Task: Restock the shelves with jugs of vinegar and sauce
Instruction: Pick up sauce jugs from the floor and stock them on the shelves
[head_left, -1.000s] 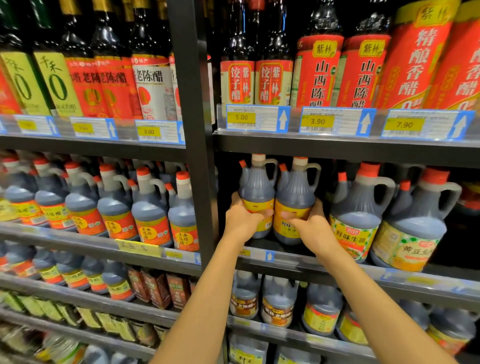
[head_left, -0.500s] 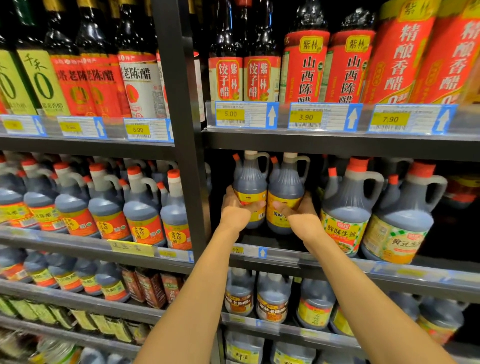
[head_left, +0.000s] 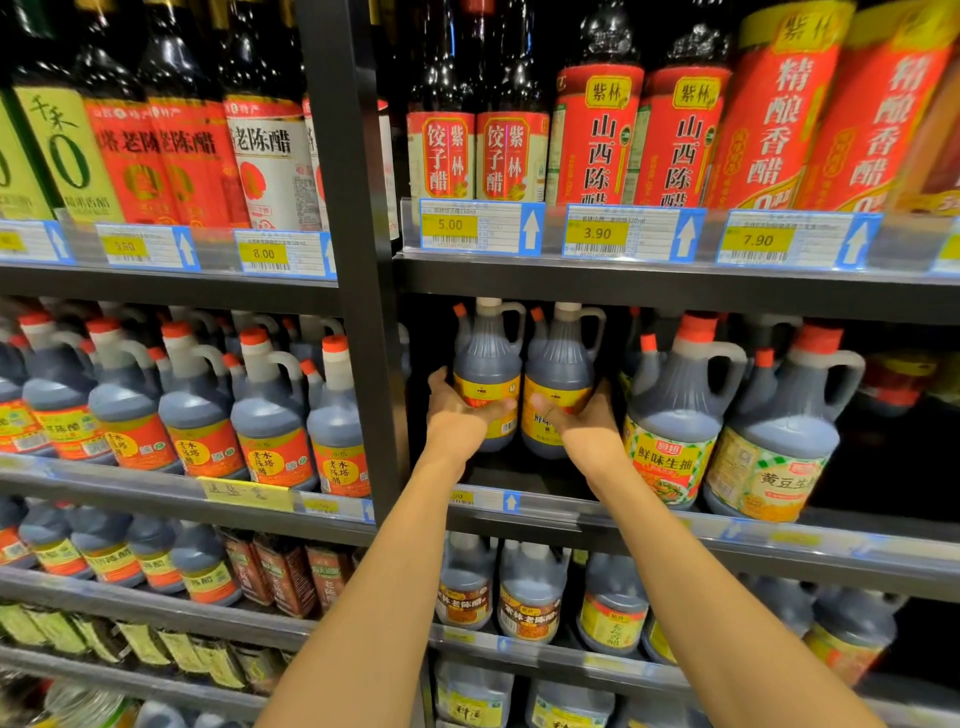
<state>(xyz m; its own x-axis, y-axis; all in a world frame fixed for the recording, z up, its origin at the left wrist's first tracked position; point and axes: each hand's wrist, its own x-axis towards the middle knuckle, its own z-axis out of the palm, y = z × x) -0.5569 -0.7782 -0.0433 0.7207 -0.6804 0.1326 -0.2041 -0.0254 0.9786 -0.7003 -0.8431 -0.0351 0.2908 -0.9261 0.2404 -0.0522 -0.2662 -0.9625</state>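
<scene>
Jug labels (head_left: 485, 402) half hidden behind both hands (head_left: 457, 415).

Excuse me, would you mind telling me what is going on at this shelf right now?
A person is stocking a supermarket shelf. The left hand grips one dark plastic jug with a yellow and red label, and the right hand grips its twin, a second dark yellow-labelled jug. Both stand side by side, set back on the black metal shelf, left of the larger red-capped soy sauce jugs. Whether they rest on the shelf cannot be told.
</scene>
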